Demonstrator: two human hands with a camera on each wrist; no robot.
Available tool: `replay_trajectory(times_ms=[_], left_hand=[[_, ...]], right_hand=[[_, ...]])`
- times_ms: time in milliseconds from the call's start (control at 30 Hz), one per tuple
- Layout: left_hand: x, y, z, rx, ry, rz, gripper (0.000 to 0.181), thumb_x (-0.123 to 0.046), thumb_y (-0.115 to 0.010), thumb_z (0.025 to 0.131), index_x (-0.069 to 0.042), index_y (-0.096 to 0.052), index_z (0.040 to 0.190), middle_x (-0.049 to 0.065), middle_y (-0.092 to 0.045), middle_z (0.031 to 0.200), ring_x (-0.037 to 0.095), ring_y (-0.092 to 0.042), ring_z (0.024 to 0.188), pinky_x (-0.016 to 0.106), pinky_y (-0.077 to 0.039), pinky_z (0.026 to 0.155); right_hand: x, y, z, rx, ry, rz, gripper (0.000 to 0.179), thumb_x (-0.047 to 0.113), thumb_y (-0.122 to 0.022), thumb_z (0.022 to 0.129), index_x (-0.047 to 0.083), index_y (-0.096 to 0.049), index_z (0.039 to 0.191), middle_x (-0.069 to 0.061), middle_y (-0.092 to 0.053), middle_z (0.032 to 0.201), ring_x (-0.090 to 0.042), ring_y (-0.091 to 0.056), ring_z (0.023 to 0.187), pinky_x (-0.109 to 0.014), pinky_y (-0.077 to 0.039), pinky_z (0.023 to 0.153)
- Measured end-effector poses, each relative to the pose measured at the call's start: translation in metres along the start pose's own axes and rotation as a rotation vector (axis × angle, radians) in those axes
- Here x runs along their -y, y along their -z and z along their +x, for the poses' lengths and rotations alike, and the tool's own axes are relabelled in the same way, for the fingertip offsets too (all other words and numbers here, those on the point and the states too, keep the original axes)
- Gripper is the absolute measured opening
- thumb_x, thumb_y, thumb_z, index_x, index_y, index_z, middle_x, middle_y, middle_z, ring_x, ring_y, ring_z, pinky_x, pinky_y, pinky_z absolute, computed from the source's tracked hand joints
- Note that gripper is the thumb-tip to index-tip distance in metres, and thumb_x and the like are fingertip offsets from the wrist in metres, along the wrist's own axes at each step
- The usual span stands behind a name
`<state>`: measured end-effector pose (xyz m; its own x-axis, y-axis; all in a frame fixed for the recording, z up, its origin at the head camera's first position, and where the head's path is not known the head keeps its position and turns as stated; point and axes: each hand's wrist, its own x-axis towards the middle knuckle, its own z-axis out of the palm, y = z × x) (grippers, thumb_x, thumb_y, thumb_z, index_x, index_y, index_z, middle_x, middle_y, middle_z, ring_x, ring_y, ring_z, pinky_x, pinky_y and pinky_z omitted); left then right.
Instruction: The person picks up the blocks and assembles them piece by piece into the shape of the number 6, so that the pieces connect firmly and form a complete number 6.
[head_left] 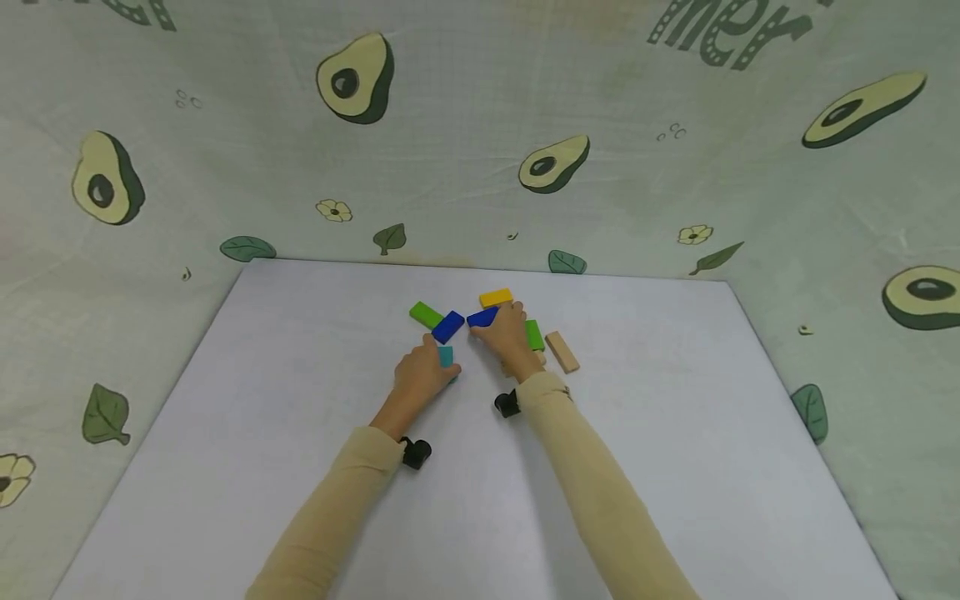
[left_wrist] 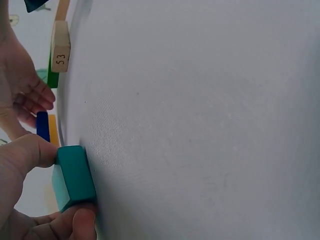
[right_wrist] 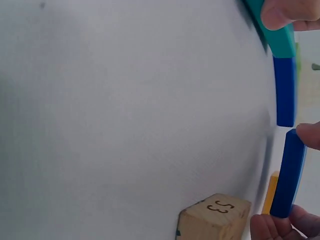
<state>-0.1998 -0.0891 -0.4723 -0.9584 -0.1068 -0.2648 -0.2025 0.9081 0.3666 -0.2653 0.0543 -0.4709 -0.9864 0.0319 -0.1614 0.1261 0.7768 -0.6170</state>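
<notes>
My left hand (head_left: 422,373) pinches a teal block (left_wrist: 76,175) between thumb and fingers, low over the white tabletop. Ahead and to the right, my right hand (head_left: 506,337) grips a blue rectangular block (right_wrist: 289,172) by its two ends. A second blue block (head_left: 448,327) lies between the hands, tilted, and a light green block (head_left: 426,314) sits just beyond it to the left. Behind the held blue block is a yellow block (head_left: 496,297). Near the right wrist, a wooden block (right_wrist: 215,217) bears dark printed characters; my right hand partly hides it in the head view.
A green block (head_left: 534,335) and a plain wooden block (head_left: 562,352) lie to the right of my right hand. The white table (head_left: 225,467) extends around the cluster. Behind it hangs a cloth (head_left: 450,100) printed with avocados and leaves.
</notes>
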Motion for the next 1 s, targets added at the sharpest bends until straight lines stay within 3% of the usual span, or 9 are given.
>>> replay_trajectory(times_ms=[233,600,1000], left_hand=[[0.005,0.004,-0.006,-0.012,-0.047,0.002,0.074,-0.041,-0.065,0.083,0.0,-0.034,0.135,0.021,-0.063,0.108,0.033,-0.064,0.093,0.045,-0.055,0.077],[0.011,0.001,-0.014,-0.034,-0.11,0.029,0.066,-0.042,-0.063,0.083,-0.005,-0.039,0.132,0.019,-0.064,0.108,0.031,-0.064,0.089,0.043,-0.055,0.072],[0.012,-0.006,-0.023,-0.078,-0.201,0.051,0.06,-0.04,-0.063,0.083,-0.01,-0.044,0.131,0.014,-0.065,0.112,0.03,-0.065,0.09,0.043,-0.054,0.07]], right_hand=[[0.0,0.001,-0.012,0.003,-0.01,0.113,0.079,0.037,-0.073,0.078,-0.004,-0.036,0.135,-0.022,-0.036,0.131,-0.033,-0.048,0.113,-0.043,-0.045,0.1],[-0.002,-0.01,-0.03,-0.036,0.014,0.138,0.076,0.035,-0.074,0.077,-0.005,-0.039,0.131,-0.023,-0.038,0.125,-0.031,-0.05,0.109,-0.039,-0.047,0.096],[-0.011,-0.01,-0.038,-0.015,0.025,0.15,0.076,0.032,-0.074,0.078,-0.006,-0.037,0.131,-0.024,-0.036,0.127,-0.033,-0.049,0.113,-0.041,-0.045,0.099]])
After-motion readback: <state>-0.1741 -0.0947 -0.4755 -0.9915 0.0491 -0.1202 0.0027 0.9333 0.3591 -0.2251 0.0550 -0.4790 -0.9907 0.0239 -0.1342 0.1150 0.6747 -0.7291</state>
